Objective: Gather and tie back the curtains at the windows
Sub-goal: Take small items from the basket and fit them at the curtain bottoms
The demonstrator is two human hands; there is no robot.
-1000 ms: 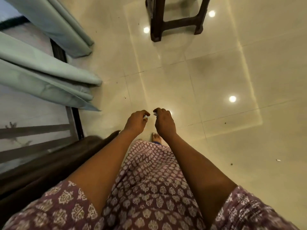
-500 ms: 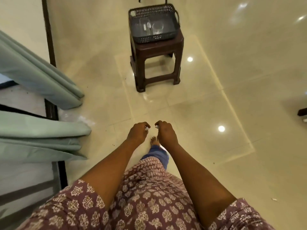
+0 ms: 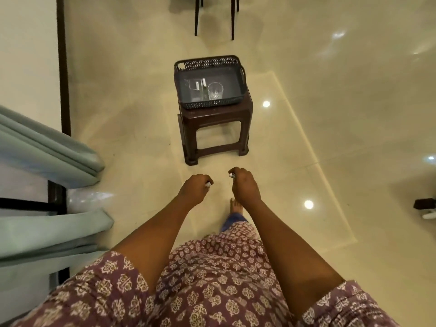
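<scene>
I see the curtains [image 3: 47, 161] hanging well left of my fingers. My left hand [image 3: 193, 191] and right hand [image 3: 245, 185] each pinch 1 small pale thing, unidentifiable. Walking toward the stool [image 3: 214, 128], I could drop them.

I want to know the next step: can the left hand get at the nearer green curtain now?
Probably yes. The left hand is closed on a small white item, but the nearer green curtain hangs to its left with only bare floor between. The fingers would first have to let go.
</scene>
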